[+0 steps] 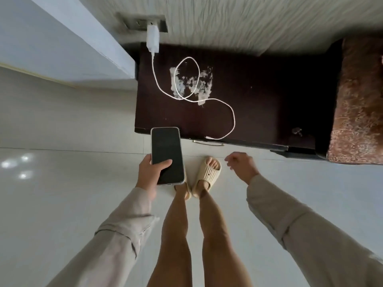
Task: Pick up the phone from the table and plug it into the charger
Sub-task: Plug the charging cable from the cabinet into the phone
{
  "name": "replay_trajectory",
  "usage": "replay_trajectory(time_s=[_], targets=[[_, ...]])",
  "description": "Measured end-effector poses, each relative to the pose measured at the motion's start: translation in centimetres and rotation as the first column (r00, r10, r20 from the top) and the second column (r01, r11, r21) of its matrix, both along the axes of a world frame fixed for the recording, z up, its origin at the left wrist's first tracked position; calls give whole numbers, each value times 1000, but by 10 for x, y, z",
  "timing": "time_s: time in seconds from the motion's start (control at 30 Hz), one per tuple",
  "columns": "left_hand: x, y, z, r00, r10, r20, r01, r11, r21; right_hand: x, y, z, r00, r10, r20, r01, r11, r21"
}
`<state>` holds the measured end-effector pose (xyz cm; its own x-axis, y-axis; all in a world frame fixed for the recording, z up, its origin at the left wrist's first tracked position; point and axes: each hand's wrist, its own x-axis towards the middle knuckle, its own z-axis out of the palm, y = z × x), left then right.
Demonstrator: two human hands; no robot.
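Note:
My left hand (148, 175) holds a black-screened phone (167, 155) upright in front of the dark table's (259, 96) front edge, thumb across the screen. A white charger block (153, 41) sits in a wall socket (143, 22) above the table's back left corner. Its white cable (187, 78) loops over the tabletop and ends in a plug (209, 137) at the front edge, right of the phone. My right hand (241, 165) hovers below that edge with fingers loosely curled and nothing in it.
A brown patterned bed or seat (358, 104) stands against the table's right side. A pale blue-white panel (66, 42) is at the left. My feet in cream slippers (208, 175) stand on the glossy white floor (62, 204). A drawer handle (208, 143) shows under the table's front.

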<state>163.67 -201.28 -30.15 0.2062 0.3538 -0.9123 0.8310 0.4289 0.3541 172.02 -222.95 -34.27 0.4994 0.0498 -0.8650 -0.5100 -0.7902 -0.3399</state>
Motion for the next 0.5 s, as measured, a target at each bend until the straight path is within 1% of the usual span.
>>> replay_trajectory(time_s=[0.1,0.2,0.27,0.37,0.5], targets=[[12,-3,-36,1000,12,26,-11,999,-39,13,19,-47,983,116,144,-108,992,-60],[22,-4,-67,1000,12,26,-11,999,-52,18,33,-82,957,201,208,-179,976,-122],[27,-5,-85,998,61,24,-59,995,-81,16,36,-101,936,253,244,-215,962,-170],[33,-4,-101,995,103,16,-101,988,-117,7,36,-120,887,335,316,-269,934,-237],[40,-3,-109,995,103,7,-102,991,-86,3,33,-134,800,452,394,-325,879,-349]])
